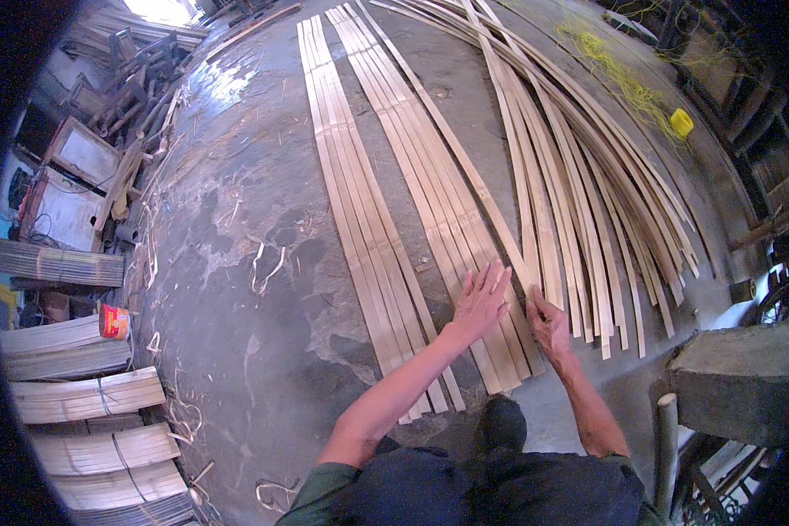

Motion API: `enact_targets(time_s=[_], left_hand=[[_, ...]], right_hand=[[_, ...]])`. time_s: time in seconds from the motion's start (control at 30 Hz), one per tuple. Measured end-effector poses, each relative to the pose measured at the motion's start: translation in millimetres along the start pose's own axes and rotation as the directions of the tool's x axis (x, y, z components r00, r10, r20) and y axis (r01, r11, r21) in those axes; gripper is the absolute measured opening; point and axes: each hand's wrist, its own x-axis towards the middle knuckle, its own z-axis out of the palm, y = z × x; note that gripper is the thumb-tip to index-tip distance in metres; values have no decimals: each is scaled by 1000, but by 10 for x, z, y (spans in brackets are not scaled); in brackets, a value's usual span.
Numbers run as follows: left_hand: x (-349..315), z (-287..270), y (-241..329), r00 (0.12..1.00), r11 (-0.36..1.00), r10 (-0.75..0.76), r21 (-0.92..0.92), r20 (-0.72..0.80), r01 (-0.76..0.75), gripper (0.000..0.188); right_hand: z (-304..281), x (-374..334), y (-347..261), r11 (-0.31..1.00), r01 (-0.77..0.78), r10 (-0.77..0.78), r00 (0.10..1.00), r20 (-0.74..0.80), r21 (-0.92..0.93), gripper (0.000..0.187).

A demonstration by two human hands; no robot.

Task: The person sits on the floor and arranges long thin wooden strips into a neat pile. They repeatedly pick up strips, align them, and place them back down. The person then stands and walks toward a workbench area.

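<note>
Several long, pale bamboo strips lie side by side on the floor as a left row (359,202) and a middle row (438,184). My left hand (482,302) rests flat on the near part of the middle row, its fingers stretched out. Just to its right, my right hand (548,324) pinches the near end of a single bamboo strip (469,171), which runs away along the right side of the middle row. Farther right, a loose pile of bamboo strips (587,202) fans out, some crossing others. My right fingertips partly hide the held end.
Tied bundles of strips (88,394) are stacked along the left, with a red and yellow container (114,322) on them. Yellow twine (609,66) and a yellow object (682,123) lie at the far right. A concrete block (745,377) and a post (666,447) stand near right.
</note>
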Motion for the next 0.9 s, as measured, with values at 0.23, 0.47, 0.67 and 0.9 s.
enact_targets(time_s=[0.23, 0.47, 0.67, 0.9], left_hand=[[189, 164, -135, 997, 998, 2, 55, 78, -7, 73], [171, 147, -113, 999, 998, -35, 52, -5, 35, 81], [205, 86, -103, 997, 997, -66, 37, 29, 64, 83], [-92, -88, -363, 970, 946, -156, -312, -187, 92, 69]], right_hand=[[6, 15, 92, 998, 55, -55, 998, 0, -6, 41], [-34, -12, 77, 994, 45, -42, 999, 32, -98, 40], [-32, -47, 67, 992, 22, -19, 1000, 22, -123, 40], [-21, -416, -410, 992, 106, -100, 992, -78, 68, 45]])
